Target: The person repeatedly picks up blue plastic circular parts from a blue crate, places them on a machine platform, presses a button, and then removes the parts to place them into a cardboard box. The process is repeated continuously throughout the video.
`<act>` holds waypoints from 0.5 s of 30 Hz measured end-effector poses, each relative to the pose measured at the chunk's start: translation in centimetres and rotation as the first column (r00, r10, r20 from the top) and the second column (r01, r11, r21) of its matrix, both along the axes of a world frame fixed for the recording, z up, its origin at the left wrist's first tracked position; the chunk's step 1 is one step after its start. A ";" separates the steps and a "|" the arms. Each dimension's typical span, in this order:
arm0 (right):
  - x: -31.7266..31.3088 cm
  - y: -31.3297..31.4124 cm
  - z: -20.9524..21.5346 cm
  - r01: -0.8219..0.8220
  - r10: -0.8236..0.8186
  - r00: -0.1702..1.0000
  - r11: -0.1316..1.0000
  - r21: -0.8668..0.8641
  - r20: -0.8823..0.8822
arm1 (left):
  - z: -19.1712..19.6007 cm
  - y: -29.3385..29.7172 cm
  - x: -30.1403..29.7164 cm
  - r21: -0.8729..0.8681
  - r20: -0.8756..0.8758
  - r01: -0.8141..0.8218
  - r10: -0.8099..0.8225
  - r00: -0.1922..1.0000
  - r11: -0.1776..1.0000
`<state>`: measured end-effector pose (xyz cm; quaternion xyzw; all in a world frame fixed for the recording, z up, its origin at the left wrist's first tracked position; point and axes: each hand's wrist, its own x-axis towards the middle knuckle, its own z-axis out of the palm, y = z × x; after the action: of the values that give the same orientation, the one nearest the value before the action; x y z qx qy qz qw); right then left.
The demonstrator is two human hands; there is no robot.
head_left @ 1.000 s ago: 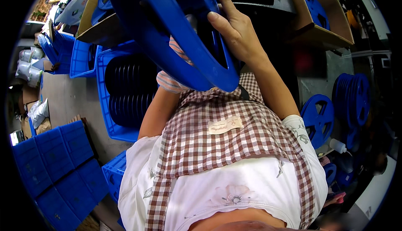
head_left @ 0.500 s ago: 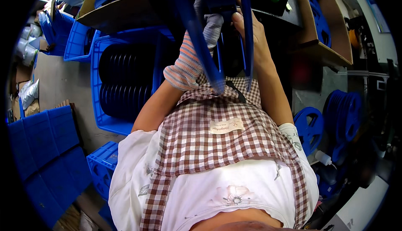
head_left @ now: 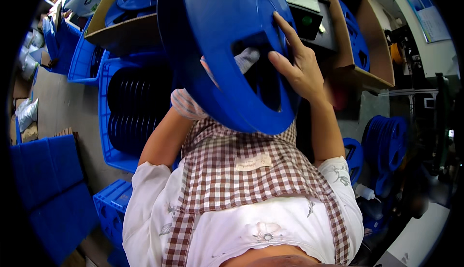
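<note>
Just ahead of the brown-and-white checked apron (head_left: 241,175), a large blue round reel with cut-out windows (head_left: 220,39) hangs in the air directly between the hands, tipped so that one flange faces up toward the wearer. Foreshortened to an oval, it has its long axis running steeply from upper left to lower right, with the lowest part of the rim over the top of the apron's lap. The left hand, in a pale orange-and-grey striped glove (head_left: 247,59), passes behind this near flange, its grey fingertip end showing through a window; most of it is hidden, so I cannot tell how firmly it grips. The bare right hand (head_left: 299,64) lies along the right-hand edge, thumb and forefinger spread against the reel, seemingly grasping it, though its other fingers are out of sight. Neither hand is clearly nearer: both are at the reel, the right outside its rim, the left behind it. Leftward stands a blue plastic crate (head_left: 116,160) of black discs (head_left: 133,107).
</note>
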<state>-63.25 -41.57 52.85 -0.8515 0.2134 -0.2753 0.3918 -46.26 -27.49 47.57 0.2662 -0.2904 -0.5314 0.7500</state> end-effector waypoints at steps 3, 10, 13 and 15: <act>-0.9 -2.9 1.8 -0.030 0.026 0.993 0.999 -0.037 -0.117 | -0.5 -2.1 3.4 -0.022 0.109 0.082 -0.079 0.991 0.996; 4.7 -17.3 4.3 0.056 -0.195 0.926 0.918 -0.393 -0.324 | -1.2 -15.8 17.1 -0.255 0.258 0.129 -0.062 0.964 0.958; 10.0 -20.3 7.0 -0.042 -0.411 0.825 0.641 -0.766 -0.388 | 2.4 -18.3 20.0 -0.179 0.257 0.096 -0.047 0.965 0.979; 12.4 -22.7 7.3 0.087 -0.310 0.841 0.887 -0.454 -0.444 | 6.9 -19.7 17.7 -0.205 0.168 0.006 0.029 0.985 0.979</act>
<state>-50.81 -64.24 60.13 -0.9293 0.3338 -0.1220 0.1001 -28.56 -47.24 54.42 0.2335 -0.4051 -0.4695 0.7490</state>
